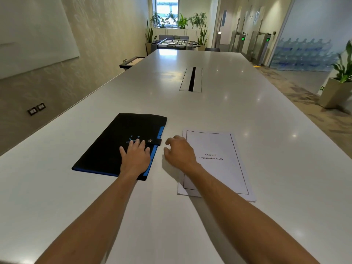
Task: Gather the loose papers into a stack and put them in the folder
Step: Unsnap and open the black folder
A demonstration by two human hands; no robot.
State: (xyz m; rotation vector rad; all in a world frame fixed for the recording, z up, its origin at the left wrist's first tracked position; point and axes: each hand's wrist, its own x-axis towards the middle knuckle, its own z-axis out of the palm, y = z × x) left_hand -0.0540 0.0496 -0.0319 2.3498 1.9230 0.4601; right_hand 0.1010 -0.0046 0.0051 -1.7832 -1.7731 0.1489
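Observation:
A black folder point(114, 145) with blue edges and a snap strap lies closed on the white table, left of centre. My left hand point(136, 156) rests flat on its right part, fingers spread, just below the snap. To the right lies a stack of white papers point(219, 168), top sheet printed "Chapter 2 Organization Profile", lower sheets slightly askew. My right hand point(180, 152) hovers between folder and papers, over the stack's left edge, fingers curled loosely and holding nothing.
The long white table point(190, 111) stretches ahead with a cable slot point(191, 79) in its middle. A wall runs along the left; a potted plant point(339, 88) stands on the floor at right. A foosball table and plants sit at the far end.

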